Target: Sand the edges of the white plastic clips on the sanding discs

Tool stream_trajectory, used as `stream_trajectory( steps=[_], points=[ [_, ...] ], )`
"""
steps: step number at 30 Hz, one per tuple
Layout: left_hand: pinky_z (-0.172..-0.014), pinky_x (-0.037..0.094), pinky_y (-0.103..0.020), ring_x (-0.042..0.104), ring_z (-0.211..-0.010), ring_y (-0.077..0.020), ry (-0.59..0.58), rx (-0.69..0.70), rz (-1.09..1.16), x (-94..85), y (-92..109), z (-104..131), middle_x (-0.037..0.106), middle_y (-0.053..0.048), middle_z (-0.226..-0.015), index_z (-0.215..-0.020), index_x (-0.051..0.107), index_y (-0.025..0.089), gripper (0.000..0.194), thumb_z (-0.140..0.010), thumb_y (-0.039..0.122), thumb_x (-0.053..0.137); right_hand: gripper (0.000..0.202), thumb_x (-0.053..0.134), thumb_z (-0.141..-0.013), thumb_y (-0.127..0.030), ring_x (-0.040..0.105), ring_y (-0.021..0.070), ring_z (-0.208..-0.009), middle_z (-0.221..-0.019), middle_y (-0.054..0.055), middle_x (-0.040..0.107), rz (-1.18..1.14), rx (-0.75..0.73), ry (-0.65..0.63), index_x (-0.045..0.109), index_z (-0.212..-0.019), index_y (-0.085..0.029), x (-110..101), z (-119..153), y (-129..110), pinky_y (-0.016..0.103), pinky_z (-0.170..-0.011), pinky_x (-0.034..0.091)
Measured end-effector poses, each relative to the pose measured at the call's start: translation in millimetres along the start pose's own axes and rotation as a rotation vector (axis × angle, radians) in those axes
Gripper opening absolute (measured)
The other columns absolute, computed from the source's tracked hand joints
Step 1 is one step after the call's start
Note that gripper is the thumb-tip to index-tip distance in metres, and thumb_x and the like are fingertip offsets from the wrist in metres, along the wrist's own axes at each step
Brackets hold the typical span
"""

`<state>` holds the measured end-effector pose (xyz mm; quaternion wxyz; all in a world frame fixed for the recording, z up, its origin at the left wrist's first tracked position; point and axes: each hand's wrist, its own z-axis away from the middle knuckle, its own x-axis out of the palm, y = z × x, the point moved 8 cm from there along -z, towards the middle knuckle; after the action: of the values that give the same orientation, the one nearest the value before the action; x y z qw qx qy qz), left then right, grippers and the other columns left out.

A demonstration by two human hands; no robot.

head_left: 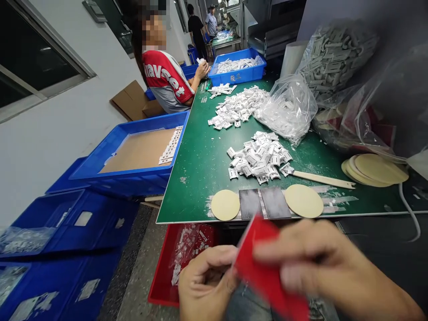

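Below the table's front edge, my right hand [314,258] grips a folded red sandpaper sheet [257,245], thumb and fingers pressed on it, blurred by motion. My left hand [207,276] is closed in a pinch at the sheet's left edge. What its fingertips hold, if anything, is hidden. On the green table [197,156] ahead lies a heap of small white plastic parts [259,158]. In front of it are a pale yellow disc [225,205], two dark grey squares [250,203] and another yellow disc [304,201]. A flat wooden stick [324,179] lies right of the heap.
A larger white heap [239,104] and a clear plastic bag [289,109] lie farther back, before a blue bin [237,67]. Stacked yellow discs [374,169] are at right. A blue tray [133,127] and red bin [163,272] stand left and below. A co-worker [167,76] sits back left.
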<state>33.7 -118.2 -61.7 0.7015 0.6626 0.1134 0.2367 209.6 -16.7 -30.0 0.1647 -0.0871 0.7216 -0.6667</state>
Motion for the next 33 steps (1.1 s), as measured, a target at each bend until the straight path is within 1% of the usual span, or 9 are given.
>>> stream_trajectory(
  steps=[2, 5, 7, 11, 13, 16, 21, 23, 33],
  points=[
    [-0.065, 0.062, -0.023, 0.075, -0.069, -0.0183, -0.001, -0.005, -0.025, -0.9, -1, 0, 0.079, -0.006, -0.074, -0.07, 0.077, 0.017, 0.024, -0.064, 0.036, 0.091, 0.027, 0.073, -0.083, -0.051, 0.075, 0.0187, -0.082, -0.099, -0.001, 0.08, -0.018, -0.007, -0.11, 0.079, -0.104, -0.035, 10, -1, -2, 0.023, -0.066, 0.06],
    [-0.066, 0.063, -0.024, 0.076, -0.068, -0.0191, 0.007, 0.075, -0.071, -3.3, 3, -2, 0.079, -0.006, -0.074, -0.069, 0.076, 0.018, 0.02, -0.065, 0.032, 0.09, 0.026, 0.07, -0.088, -0.042, 0.075, 0.0175, -0.084, -0.106, -0.001, 0.078, -0.011, 0.017, 0.064, 0.076, -0.111, -0.035, -1, -1, 2, 0.021, -0.066, 0.059],
    [-0.063, 0.063, -0.024, 0.076, -0.065, -0.0184, 0.006, 0.186, -0.118, -5.1, 8, -2, 0.079, -0.004, -0.074, -0.072, 0.077, 0.019, 0.015, -0.07, 0.029, 0.087, 0.028, 0.073, -0.084, -0.044, 0.075, 0.0189, -0.08, -0.105, 0.001, 0.079, -0.047, 0.023, -0.03, 0.077, -0.11, -0.034, 9, 0, 4, 0.022, -0.062, 0.06],
    [-0.075, 0.066, -0.03, 0.078, -0.082, -0.0223, 0.004, 0.66, -0.375, -9.1, 32, 10, 0.081, -0.002, -0.091, -0.091, 0.078, 0.022, 0.017, -0.078, 0.011, 0.078, 0.028, 0.075, -0.084, -0.043, 0.075, 0.019, -0.09, -0.103, -0.001, 0.079, -0.021, 0.038, 0.117, 0.076, -0.111, -0.038, 1, 3, 7, 0.022, -0.074, 0.06],
    [-0.081, 0.066, -0.033, 0.077, -0.094, -0.0254, -0.007, 0.888, -0.52, -11.2, 42, 22, 0.08, -0.003, -0.101, -0.101, 0.077, 0.022, 0.027, -0.078, 0.008, 0.076, 0.028, 0.078, -0.08, -0.045, 0.076, 0.0198, -0.088, -0.101, 0.0, 0.079, -0.065, 0.046, 0.01, 0.078, -0.107, -0.038, 13, 6, 9, 0.023, -0.072, 0.061],
    [-0.083, 0.066, -0.036, 0.075, -0.1, -0.0277, -0.101, 1.042, -0.688, -14.3, 47, 29, 0.079, -0.002, -0.108, -0.113, 0.074, 0.023, 0.037, -0.079, 0.008, 0.074, 0.03, 0.077, -0.081, -0.044, 0.076, 0.0202, -0.086, -0.103, 0.001, 0.079, -0.146, 0.106, 0.062, 0.076, -0.111, -0.037, 18, 11, 20, 0.024, -0.072, 0.062],
    [-0.086, 0.066, -0.036, 0.073, -0.105, -0.0281, -0.215, 1.175, -0.85, -18.7, 47, 31, 0.078, -0.004, -0.111, -0.116, 0.071, 0.019, 0.035, -0.082, 0.01, 0.073, 0.036, 0.083, -0.075, -0.044, 0.076, 0.0231, -0.086, -0.105, 0.005, 0.078, -0.205, 0.179, 0.089, 0.078, -0.108, -0.033, 31, 19, 37, 0.029, -0.075, 0.063],
    [-0.087, 0.066, -0.036, 0.072, -0.107, -0.0281, -0.229, 1.187, -0.885, -18.2, 47, 30, 0.078, -0.006, -0.111, -0.114, 0.071, 0.016, 0.033, -0.082, 0.007, 0.071, 0.036, 0.081, -0.078, -0.044, 0.076, 0.0208, -0.085, -0.105, 0.003, 0.079, -0.193, 0.17, 0.212, 0.076, -0.112, -0.035, 23, 20, 38, 0.027, -0.074, 0.063],
    [-0.082, 0.068, -0.041, 0.075, -0.1, -0.0284, 0.023, 1.034, -0.574, -25.0, 44, 27, 0.079, -0.003, -0.105, -0.106, 0.073, 0.018, 0.029, -0.079, 0.008, 0.076, 0.031, 0.083, -0.075, -0.045, 0.076, 0.0232, -0.083, -0.094, 0.002, 0.08, -0.135, 0.148, 0.076, 0.08, -0.104, -0.033, 36, 12, 37, 0.029, -0.076, 0.063]
  ],
)
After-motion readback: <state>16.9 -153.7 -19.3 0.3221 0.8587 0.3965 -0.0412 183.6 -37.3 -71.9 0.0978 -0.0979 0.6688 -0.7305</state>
